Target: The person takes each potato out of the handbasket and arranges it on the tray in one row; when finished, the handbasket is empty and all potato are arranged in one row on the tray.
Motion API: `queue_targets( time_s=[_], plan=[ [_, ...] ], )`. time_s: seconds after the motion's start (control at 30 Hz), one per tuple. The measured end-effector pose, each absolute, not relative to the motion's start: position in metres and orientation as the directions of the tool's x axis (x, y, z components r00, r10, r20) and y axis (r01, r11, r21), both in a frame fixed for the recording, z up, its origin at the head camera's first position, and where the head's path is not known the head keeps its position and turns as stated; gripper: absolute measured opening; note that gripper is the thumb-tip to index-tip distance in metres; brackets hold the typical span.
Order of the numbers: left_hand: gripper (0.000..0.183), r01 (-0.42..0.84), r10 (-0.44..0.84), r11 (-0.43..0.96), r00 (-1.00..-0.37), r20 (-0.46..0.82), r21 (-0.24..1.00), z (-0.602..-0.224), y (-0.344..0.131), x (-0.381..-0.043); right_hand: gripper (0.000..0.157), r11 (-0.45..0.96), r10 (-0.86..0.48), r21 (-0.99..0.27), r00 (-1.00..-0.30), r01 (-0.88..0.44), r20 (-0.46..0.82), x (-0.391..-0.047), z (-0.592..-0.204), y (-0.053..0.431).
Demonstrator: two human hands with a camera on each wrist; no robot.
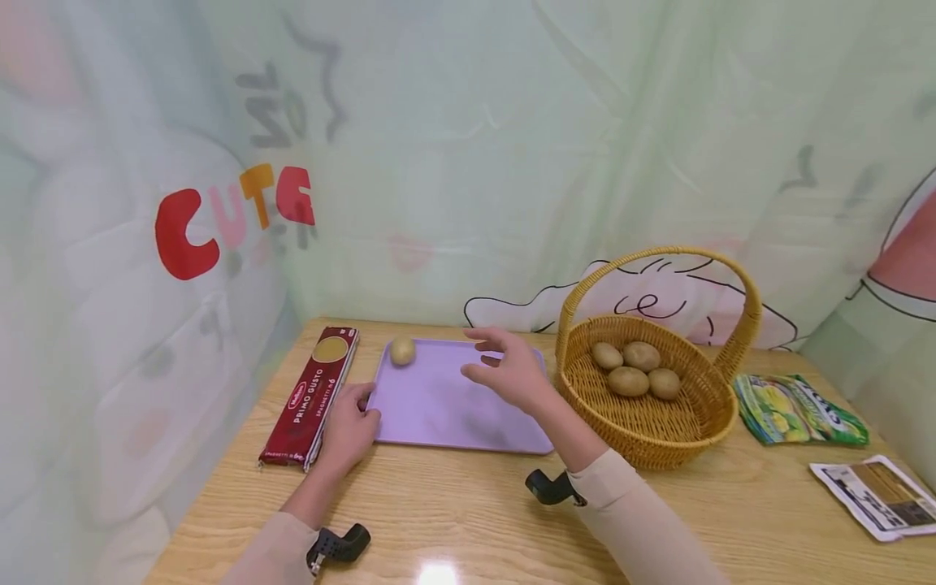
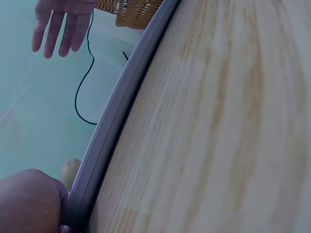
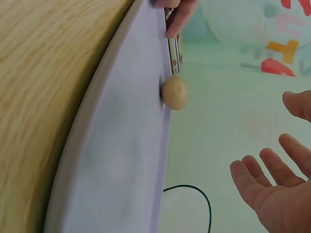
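Note:
At its near-left corner, a light purple tray [image 1: 439, 406] is pinched by my left hand [image 1: 351, 426]; in the left wrist view the thumb [image 2: 31, 201] lies along the tray's edge. One potato [image 1: 402, 351] sits in the tray's far-left corner, and it shows in the right wrist view too. Over the right part of the tray hovers my right hand [image 1: 508, 370], fingers spread and loosely bent, holding nothing. To the right of that hand stands a wicker basket [image 1: 585, 398] with a tall arched handle. Several potatoes [image 1: 629, 381] lie together inside it.
A red spaghetti packet [image 1: 310, 398] lies left of the tray, close to my left hand. Right of the basket are a green and yellow bag [image 1: 800, 410] and a white-edged packet [image 1: 877, 494]. A printed cloth [image 1: 439, 162] hangs behind the wooden table [image 1: 453, 512].

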State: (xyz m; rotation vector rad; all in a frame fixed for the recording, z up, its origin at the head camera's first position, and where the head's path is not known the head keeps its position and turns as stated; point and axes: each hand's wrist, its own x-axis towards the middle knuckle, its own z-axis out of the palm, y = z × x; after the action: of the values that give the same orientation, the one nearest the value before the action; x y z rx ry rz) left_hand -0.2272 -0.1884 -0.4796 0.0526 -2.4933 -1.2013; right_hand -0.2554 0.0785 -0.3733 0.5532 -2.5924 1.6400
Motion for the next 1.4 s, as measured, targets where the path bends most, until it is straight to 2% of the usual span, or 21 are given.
queue_targets(
  time_s=[0.33,0.8,0.97,1.4],
  plan=[
    [0.045,0.109,-0.194,0.639,-0.935,0.297,0.761,-0.479,-0.188,-0.228,0.048,0.321,-0.332,-0.877,-0.910,-0.358,0.249,-0.233,-0.358,0.105],
    [0.045,0.122,-0.188,0.631,-0.934,0.304,0.766,-0.476,-0.188,-0.226,0.042,0.345,-0.361,-0.862,-0.900,-0.371,0.242,-0.221,-0.340,0.158],
    [0.045,0.108,-0.182,0.620,-0.944,0.277,0.777,-0.476,-0.189,-0.224,0.042,0.426,-0.338,-0.832,-0.916,-0.354,0.217,-0.222,-0.326,0.173],
    [0.046,0.120,-0.162,0.615,-0.948,0.274,0.779,-0.473,-0.191,-0.225,0.053,0.608,-0.222,-0.750,-0.963,-0.261,0.155,-0.244,-0.294,0.230]
  ],
)
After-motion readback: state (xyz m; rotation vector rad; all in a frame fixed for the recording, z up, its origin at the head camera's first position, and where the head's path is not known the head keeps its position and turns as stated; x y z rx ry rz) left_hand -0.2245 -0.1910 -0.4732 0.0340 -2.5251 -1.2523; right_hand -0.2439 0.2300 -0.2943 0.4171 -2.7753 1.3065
